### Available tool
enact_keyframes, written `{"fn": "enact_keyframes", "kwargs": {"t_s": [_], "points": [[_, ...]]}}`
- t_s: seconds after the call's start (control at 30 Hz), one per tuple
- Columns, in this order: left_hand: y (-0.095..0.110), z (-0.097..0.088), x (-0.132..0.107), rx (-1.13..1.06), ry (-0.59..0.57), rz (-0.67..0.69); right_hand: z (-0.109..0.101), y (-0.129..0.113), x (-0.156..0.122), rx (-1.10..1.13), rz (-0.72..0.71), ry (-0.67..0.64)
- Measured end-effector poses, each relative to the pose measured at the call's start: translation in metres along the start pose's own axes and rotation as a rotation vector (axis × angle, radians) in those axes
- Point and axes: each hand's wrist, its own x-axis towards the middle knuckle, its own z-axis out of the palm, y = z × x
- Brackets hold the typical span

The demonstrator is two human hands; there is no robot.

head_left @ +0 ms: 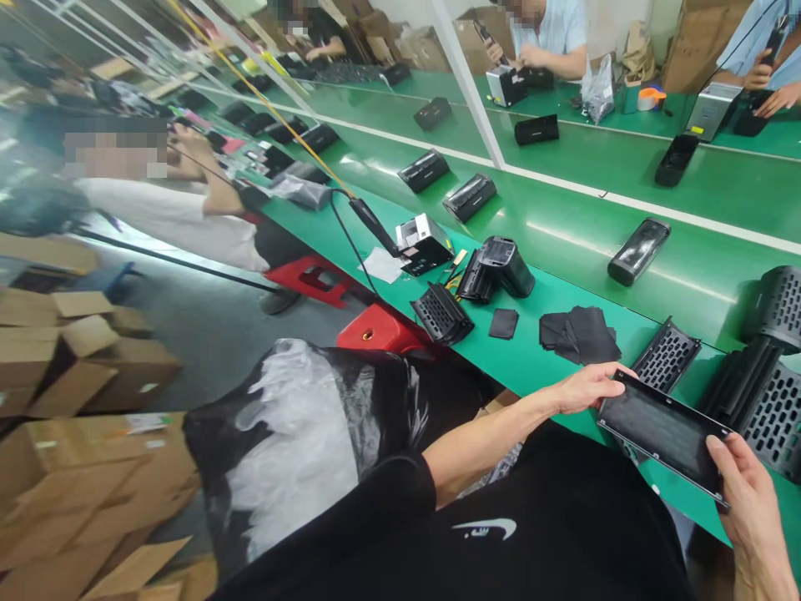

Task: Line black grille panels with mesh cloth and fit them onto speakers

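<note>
Both hands hold a black rectangular panel (667,430) over the bench edge, its dark inner face turned up and small light spots along its rim. My left hand (585,388) is closed on the far left corner, thumb on top. At the near right end, my right hand (744,480) grips it with the thumb over the rim. Just behind the panel lies a curved perforated black grille (668,355). Thin black cloth sheets (581,332) are piled left of it, with a smaller black stack (503,323) beside them.
More perforated grilles (776,417) stand at the right. Black housings (510,265), a loose grille (441,314) and a silver-black box (425,244) sit to the left. Black units (639,250) rest on the green belt (556,225). Co-workers sit along the line. A black plastic bag (375,417) stands beside me.
</note>
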Motion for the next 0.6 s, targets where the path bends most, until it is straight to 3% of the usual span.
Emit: {"fn": "enact_keyframes", "kwargs": {"t_s": [0.17,0.33,0.6], "points": [[0.005,-0.001,-0.002,0.15,-0.04,0.056,0.0,-0.004,-0.005,0.028,0.005,0.018],[0.008,0.002,-0.004,0.128,-0.072,0.058,-0.001,-0.006,-0.008,0.026,0.009,0.023],[0.015,0.009,-0.008,0.282,-0.03,0.16,-0.001,-0.013,-0.017,-0.08,-0.06,0.086]]}}
